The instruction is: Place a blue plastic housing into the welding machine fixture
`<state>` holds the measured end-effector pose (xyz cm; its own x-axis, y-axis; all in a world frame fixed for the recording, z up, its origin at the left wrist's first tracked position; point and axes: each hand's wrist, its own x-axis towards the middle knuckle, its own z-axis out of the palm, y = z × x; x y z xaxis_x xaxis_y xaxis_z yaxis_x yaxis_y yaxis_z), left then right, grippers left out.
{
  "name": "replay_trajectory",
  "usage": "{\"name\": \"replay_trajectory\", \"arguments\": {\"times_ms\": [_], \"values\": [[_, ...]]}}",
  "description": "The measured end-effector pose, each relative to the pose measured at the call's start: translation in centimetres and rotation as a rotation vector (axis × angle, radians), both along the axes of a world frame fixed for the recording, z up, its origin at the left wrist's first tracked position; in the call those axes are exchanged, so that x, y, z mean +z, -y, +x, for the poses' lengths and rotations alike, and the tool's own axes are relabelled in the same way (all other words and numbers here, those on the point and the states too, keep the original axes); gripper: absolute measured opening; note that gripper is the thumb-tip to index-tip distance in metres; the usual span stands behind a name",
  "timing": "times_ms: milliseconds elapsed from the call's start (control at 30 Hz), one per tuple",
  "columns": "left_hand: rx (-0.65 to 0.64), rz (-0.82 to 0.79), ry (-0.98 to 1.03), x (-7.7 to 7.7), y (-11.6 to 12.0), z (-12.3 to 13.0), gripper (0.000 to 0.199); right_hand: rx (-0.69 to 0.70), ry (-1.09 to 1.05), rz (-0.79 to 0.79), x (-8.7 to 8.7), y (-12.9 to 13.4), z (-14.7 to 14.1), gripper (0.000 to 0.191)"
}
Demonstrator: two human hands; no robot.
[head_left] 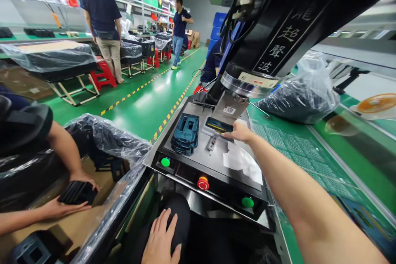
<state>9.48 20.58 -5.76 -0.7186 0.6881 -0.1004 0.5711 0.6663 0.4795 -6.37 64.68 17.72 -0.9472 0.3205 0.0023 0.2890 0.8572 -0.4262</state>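
My right hand (241,132) reaches across the ultrasonic press table, its fingers closed at the right end of a dark blue plastic part (218,124) with a yellowish strip. That part sits in the fixture, below the metal welding horn (230,107). Fingers outstretched, my left hand (161,239) rests on my dark-clothed knee and holds nothing. A stack of dark blue plastic frames (185,134) lies left of the fixture. White paper (243,163) lies on the metal plate, near my right wrist.
Along the machine's front are a green button (165,162), a red emergency stop (203,183) and another green button (248,202). At left, a co-worker's hands (77,198) hold black parts over a plastic-lined bin (123,173). A plastic bag (303,90) stands at right. Two people stand farther back.
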Motion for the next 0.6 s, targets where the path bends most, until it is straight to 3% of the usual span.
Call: {"name": "replay_trajectory", "arguments": {"times_ms": [267, 433, 600], "values": [[0.001, 0.021, 0.004, -0.9, -0.1, -0.1, 0.075, 0.051, 0.049, 0.159, -1.2, 1.5, -0.5, 0.044], [-0.01, -0.022, 0.107, 0.1, -0.4, -0.4, 0.075, 0.002, 0.036, 0.275, -2.6, 2.5, -0.6, 0.042], [0.01, -0.03, 0.143, 1.2, -0.6, -0.3, 0.075, -0.04, -0.04, 0.31, -2.3, 4.0, -0.1, 0.04]]}}
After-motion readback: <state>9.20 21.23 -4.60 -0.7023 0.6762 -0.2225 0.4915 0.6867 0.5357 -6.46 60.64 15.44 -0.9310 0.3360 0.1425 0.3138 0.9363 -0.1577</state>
